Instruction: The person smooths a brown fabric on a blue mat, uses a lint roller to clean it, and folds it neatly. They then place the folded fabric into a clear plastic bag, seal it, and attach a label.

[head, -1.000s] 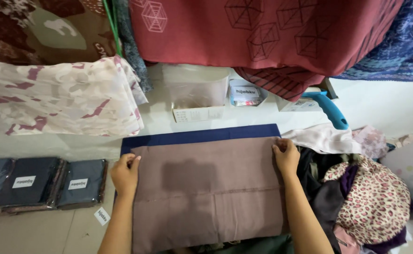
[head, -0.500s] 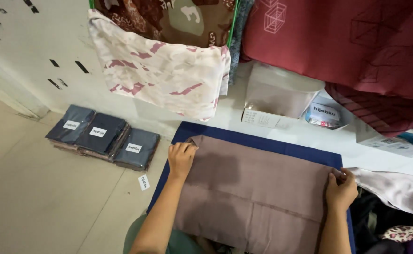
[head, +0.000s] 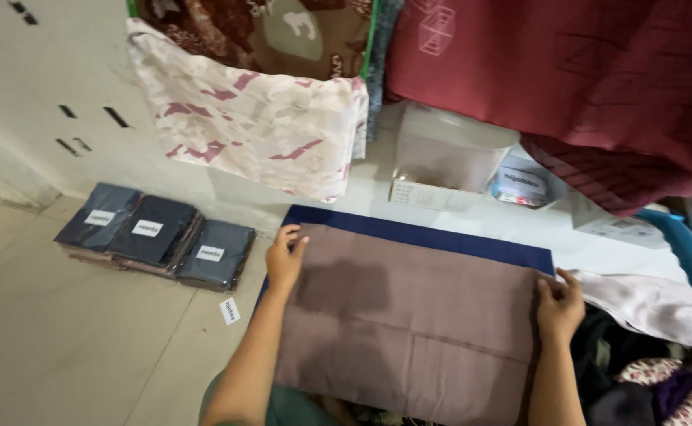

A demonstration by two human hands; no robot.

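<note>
One brown cloth [head: 417, 315] lies spread flat on one dark blue mat [head: 440, 237] on the floor, at 6 o'clock in the head view. It looks already folded to a rectangle and smoothed; a seam line runs across it. Further folds, if any, are not yet made. Left hand [head: 284, 259] rests open, palm down, on the cloth's far left corner. Right hand [head: 560, 309] pinches the cloth's right edge.

Count: three dark packets [head: 156, 237] at 9 o'clock, one loose label [head: 230, 311] beside them, one pink patterned cloth [head: 259, 126] hanging at 11 o'clock, one maroon cloth [head: 567, 71] at 1 o'clock.
</note>
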